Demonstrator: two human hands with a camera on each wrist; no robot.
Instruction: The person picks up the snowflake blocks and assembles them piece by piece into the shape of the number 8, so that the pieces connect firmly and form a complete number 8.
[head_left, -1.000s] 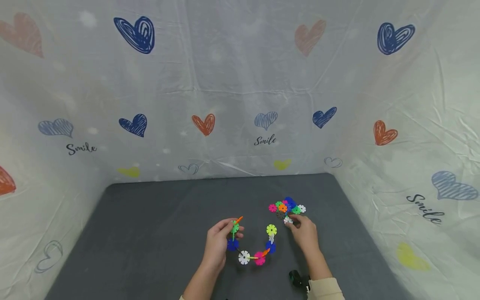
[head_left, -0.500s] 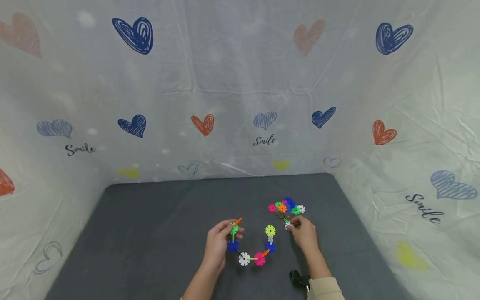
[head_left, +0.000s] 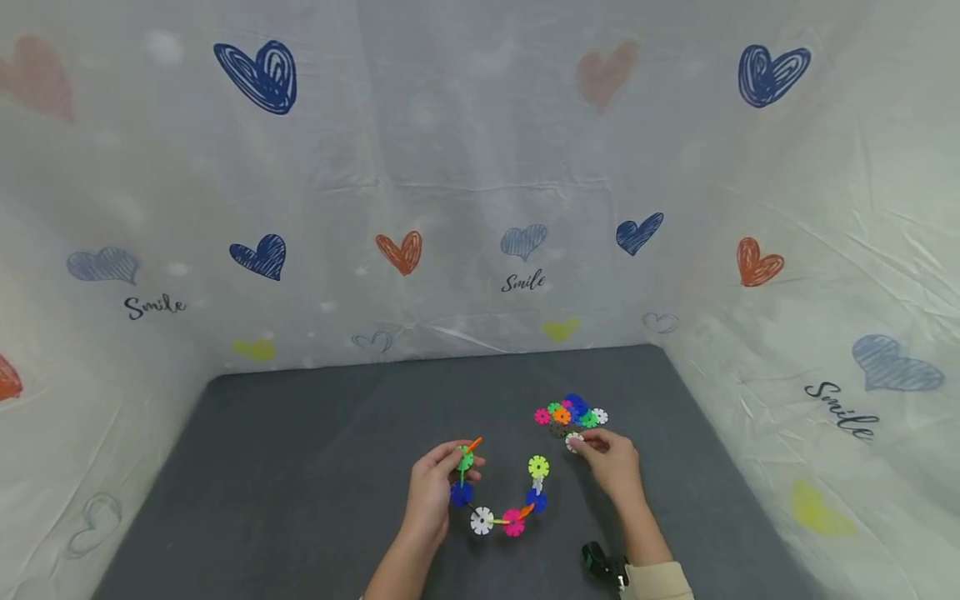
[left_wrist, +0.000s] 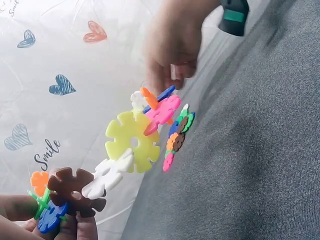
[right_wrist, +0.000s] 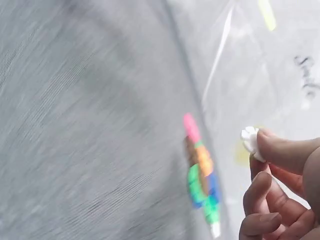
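Observation:
My left hand [head_left: 430, 497] grips the end of a curved chain of slotted plastic flower discs, with thumb and fingers at its green disc [head_left: 465, 458]. The chain runs through blue, white and pink discs up to a yellow disc [head_left: 538, 467] at its free end. Seen from the left wrist, a brown disc [left_wrist: 67, 186], a white one and a yellow-green disc [left_wrist: 120, 140] stand edge to edge in it. My right hand [head_left: 617, 471] pinches a single white flower disc [right_wrist: 250, 141] between thumb and forefinger, apart from the chain.
A small pile of loose flower discs [head_left: 562, 415] in several colours lies just beyond the right hand. They rest on a dark grey cloth-covered table [head_left: 300, 483]. A pale curtain with printed hearts [head_left: 450, 125] encloses the back and sides. A black device [head_left: 596, 558] sits at the right wrist.
The right hand has drawn a white disc off the near side of the pile and now holds it up. The left hand keeps its grip on the chain. The head view has shifted slightly.

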